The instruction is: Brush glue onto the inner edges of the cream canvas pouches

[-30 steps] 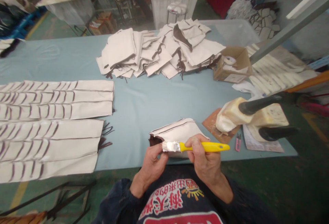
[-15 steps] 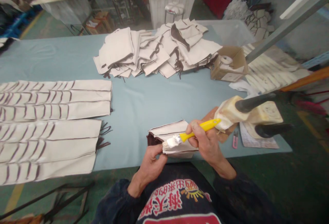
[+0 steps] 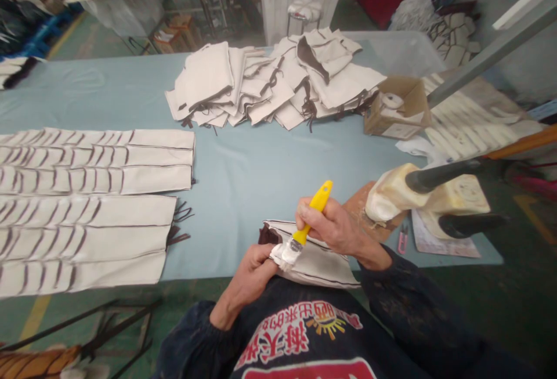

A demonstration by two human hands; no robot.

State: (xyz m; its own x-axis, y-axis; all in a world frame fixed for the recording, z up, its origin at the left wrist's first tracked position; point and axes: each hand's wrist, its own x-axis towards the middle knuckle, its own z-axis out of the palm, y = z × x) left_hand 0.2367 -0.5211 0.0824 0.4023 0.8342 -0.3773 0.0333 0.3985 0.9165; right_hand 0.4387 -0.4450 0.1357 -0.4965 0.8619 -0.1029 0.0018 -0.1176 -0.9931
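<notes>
My right hand [image 3: 333, 225] is closed round the yellow handle of a paintbrush [image 3: 314, 208]. The white-coated bristles rest against a cream fabric piece [image 3: 319, 263] with dark edging. At that piece's left corner, my left hand [image 3: 252, 271] pinches the edge, close to the brush tip. The piece lies at the table's front edge and overhangs toward my apron, with a dark brown lining showing at its open end. To the right of my right hand are cream plastic containers with black handles [image 3: 391, 190], one with a white-smeared mouth.
Overlapping rows of cream pieces [image 3: 148, 179] cover the left of the blue-green table [image 3: 235, 176]. Behind lies a heap of similar pieces [image 3: 261, 83]. A cardboard box [image 3: 394, 109] holds a roll. Small pink snips [image 3: 402, 239] lie at right, near a slanting grey post [image 3: 483, 45].
My right hand has tilted the brush more upright, its bristles now lower on the piece. The fabric's near edge has swung toward me. The camera view has shifted slightly.
</notes>
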